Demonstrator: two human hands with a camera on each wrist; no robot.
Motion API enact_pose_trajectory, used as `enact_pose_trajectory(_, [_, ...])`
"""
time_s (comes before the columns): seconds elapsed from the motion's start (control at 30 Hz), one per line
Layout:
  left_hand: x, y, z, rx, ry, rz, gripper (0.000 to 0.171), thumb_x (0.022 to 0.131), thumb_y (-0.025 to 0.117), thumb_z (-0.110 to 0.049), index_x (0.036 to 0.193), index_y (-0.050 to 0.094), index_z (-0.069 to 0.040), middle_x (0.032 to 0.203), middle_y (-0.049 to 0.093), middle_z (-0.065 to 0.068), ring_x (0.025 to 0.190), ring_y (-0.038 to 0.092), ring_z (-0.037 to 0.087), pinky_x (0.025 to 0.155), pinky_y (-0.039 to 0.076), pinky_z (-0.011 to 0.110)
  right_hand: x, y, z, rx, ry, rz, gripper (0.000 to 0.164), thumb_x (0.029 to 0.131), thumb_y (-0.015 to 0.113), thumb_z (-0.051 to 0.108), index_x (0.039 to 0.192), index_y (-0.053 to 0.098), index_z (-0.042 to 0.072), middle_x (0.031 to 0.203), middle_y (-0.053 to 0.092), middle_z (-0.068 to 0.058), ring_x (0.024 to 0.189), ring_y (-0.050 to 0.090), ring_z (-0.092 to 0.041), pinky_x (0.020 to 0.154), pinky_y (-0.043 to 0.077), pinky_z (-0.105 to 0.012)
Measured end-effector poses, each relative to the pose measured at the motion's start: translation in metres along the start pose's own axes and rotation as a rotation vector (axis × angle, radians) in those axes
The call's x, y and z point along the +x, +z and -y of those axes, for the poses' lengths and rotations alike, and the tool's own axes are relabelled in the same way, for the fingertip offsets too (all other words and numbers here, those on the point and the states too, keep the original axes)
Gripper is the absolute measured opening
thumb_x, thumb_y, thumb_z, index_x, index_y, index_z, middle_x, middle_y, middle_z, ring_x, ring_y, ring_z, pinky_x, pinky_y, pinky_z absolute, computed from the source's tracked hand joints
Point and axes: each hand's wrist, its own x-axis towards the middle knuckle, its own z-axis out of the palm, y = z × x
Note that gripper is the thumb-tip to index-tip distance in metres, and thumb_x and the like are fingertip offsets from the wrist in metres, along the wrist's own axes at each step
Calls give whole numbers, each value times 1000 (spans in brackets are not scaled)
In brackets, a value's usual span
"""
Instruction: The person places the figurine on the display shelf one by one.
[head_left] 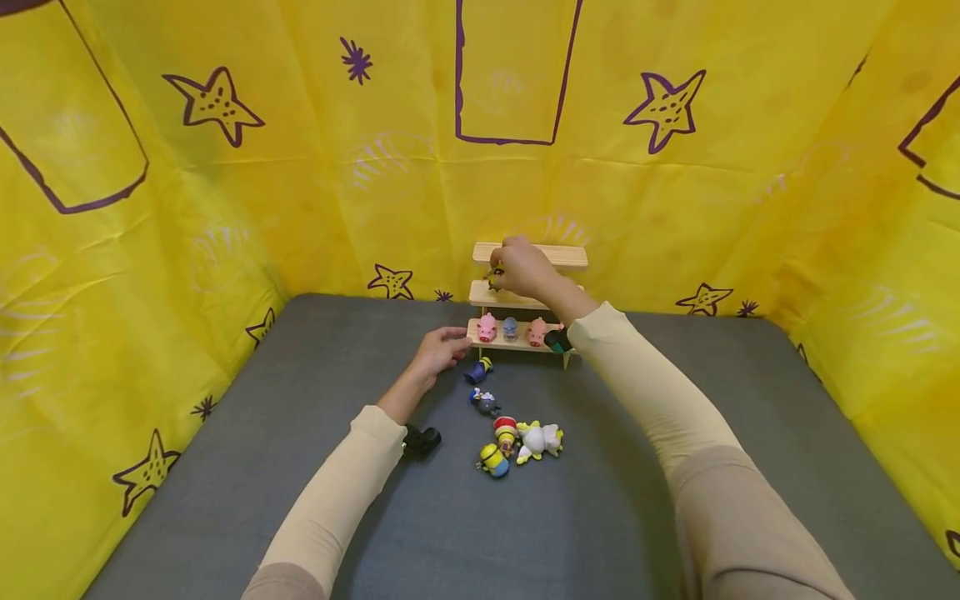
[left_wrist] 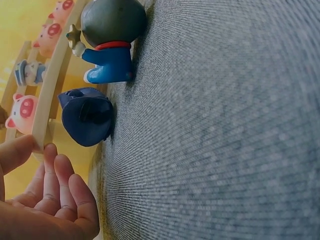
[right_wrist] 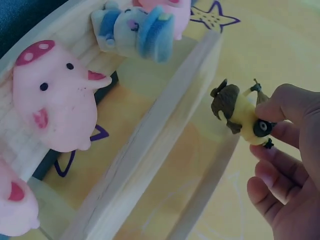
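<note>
My right hand [head_left: 521, 268] pinches a small yellow minion figure [right_wrist: 244, 114] with dark brown parts between thumb and fingers. It is held over the left part of the middle tier of a three-tier wooden stand [head_left: 551, 255]; contact with the board cannot be told. At the stand's lower left end, my left hand [head_left: 441, 352] grips the bottom board between thumb and fingertips. On that board sit a pink pig [head_left: 487, 328], a blue-hatted figure [head_left: 510, 329] and another pig [head_left: 536, 332]. A third pig [right_wrist: 17, 200] at the right end is mostly hidden in the head view.
In front of the stand lie a dark-blue minion [head_left: 477, 372], a grey-headed figure [head_left: 485, 403], a red-and-yellow figure [head_left: 506, 431], a white figure [head_left: 534, 440] and a yellow-and-blue minion [head_left: 494, 460]. Yellow star-printed fabric [head_left: 420, 200] hangs right behind the stand, around the grey tabletop [head_left: 315, 375].
</note>
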Motion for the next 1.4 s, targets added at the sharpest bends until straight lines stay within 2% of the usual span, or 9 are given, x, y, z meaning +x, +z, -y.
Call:
enact_pose_trajectory(0.13, [0,-1,-1,1,2,-3,39,95,63,-24,132,59,-11,119,67,13,95,62,18,74,48,26,7,4,8,-70,-40,-19,16,85,65,12,98,72,5,100,61,-15,96,51,-30,82,48,-41])
enact_pose_trajectory(0.37, [0,-1,-1,-4,22,14,40,95,63,-24,132,58,-10,119,67,14,95,61,19,72,47,25,11,12,17,-138,-69,29,20,87,64,12,105,72,8,107,61,-14,102,51,-30,83,50,-41])
enact_pose_trajectory(0.67, [-1,-1,-1,-7,21,14,40,95,63,-24,132,58,-10,119,67,14,93,61,18,72,47,25,8,11,15,-65,-39,25,27,87,67,14,113,71,9,111,61,-14,103,52,-30,84,50,-43])
enact_pose_trajectory(0.87, [0,-1,0,-4,20,19,40,95,63,-25,132,59,-10,118,67,14,95,61,19,71,47,25,8,12,15,-49,-36,48,29,88,67,16,116,70,8,112,61,-14,105,52,-30,86,50,-43])
enact_pose_trajectory(1.03, [0,-2,0,-12,22,17,40,95,63,-24,132,58,-9,118,68,15,97,62,21,73,48,26,7,9,15,-48,-19,57,37,90,68,22,124,65,9,117,59,-13,107,51,-30,89,49,-42])
enact_pose_trajectory(1.2, [0,-2,0,-14,25,12,40,95,63,-24,132,58,-8,118,68,16,95,62,20,75,48,28,0,-3,15,4,-21,21,38,93,65,26,126,64,7,115,58,-14,103,52,-28,89,48,-40])
enact_pose_trajectory(1.4, [2,-1,2,-17,15,14,40,95,63,-24,131,58,-8,118,67,15,96,62,21,74,48,27,-21,-30,13,163,-26,-39,35,94,65,27,121,65,5,115,58,-15,107,53,-31,92,46,-43])
